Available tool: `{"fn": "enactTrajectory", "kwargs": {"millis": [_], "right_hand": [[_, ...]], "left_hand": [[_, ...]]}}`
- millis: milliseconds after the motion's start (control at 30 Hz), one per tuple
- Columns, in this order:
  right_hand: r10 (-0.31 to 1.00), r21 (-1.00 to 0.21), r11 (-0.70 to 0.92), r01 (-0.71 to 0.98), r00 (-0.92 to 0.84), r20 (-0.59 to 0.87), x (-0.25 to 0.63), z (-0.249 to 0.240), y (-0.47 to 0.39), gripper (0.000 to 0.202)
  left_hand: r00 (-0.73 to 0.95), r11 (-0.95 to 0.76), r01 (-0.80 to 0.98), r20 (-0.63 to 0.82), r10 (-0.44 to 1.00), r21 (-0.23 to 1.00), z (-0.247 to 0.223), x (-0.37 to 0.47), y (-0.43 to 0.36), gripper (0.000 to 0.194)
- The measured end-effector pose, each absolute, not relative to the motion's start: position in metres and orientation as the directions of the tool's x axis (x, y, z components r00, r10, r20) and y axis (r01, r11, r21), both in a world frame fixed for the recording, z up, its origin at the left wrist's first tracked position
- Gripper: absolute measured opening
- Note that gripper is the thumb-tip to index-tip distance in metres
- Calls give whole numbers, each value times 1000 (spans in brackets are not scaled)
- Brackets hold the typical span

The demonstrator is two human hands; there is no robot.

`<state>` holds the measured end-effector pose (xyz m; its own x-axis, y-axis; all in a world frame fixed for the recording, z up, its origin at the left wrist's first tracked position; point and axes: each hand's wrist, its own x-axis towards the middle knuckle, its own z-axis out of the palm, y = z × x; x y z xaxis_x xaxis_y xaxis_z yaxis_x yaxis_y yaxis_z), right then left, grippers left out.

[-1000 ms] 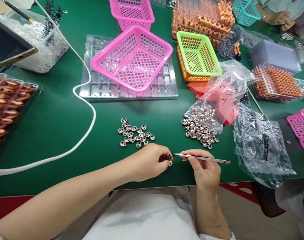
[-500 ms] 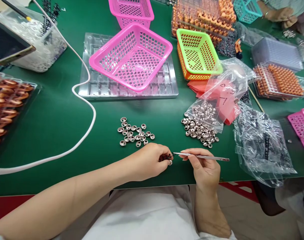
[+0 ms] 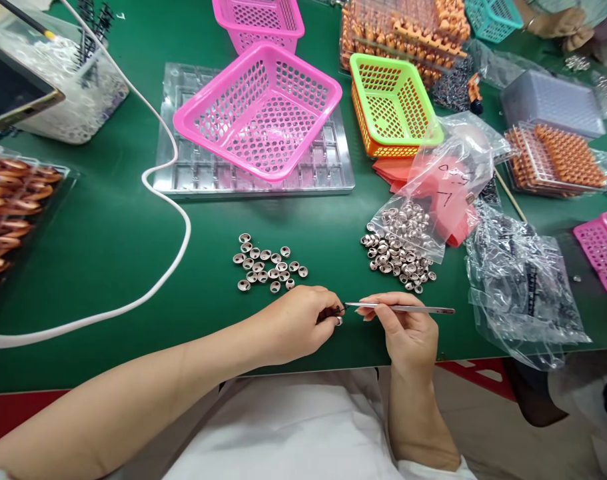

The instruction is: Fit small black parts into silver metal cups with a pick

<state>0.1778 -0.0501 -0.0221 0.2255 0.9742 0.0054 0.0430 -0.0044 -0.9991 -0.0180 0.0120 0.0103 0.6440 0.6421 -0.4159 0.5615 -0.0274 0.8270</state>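
My left hand (image 3: pixel 303 327) is closed, pinching a small silver-coloured metal cap (image 3: pixel 339 321) between thumb and fingers. A thin black piece (image 3: pixel 337 311) shows at the same fingertips; much of it is hidden. In my right hand (image 3: pixel 408 333) are metal tweezers (image 3: pixel 408 308), held level, with their tip at the black piece. Whether the tweezers grip it I cannot tell. Just beyond my left hand lie several loose metal caps (image 3: pixel 263 274). A denser heap of such caps (image 3: pixel 400 260) spills from a clear plastic bag (image 3: pixel 446 177) beyond my right hand.
A pink basket (image 3: pixel 263 110) rests on a clear moulded tray (image 3: pixel 183 177). Farther right is a green basket (image 3: pixel 400 100) stacked in an orange one. Crumpled clear bags (image 3: pixel 533 287) lie at right. A white cable (image 3: pixel 186 233) curves across the left. Another person's hands (image 3: pixel 563 27) show at top right.
Both hands keep nearly the same pose, the tweezer tip staying at the left fingertips. The whole view has shifted very slightly.
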Motion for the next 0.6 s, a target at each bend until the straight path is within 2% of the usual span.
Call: {"fn": "enactTrajectory", "kwargs": {"millis": [400, 500, 600], "right_hand": [[972, -1000, -2, 29, 233, 5, 176, -20, -51, 3], [971, -999, 10, 46, 239, 21, 177, -21, -51, 3], [973, -998, 52, 48, 222, 61, 178, -22, -51, 4]], "left_hand": [[649, -38, 555, -404, 645, 831, 9, -18, 12, 22], [655, 23, 529, -426, 625, 848, 10, -19, 14, 21], [665, 182, 489, -500, 555, 853, 8, -20, 16, 20]]}}
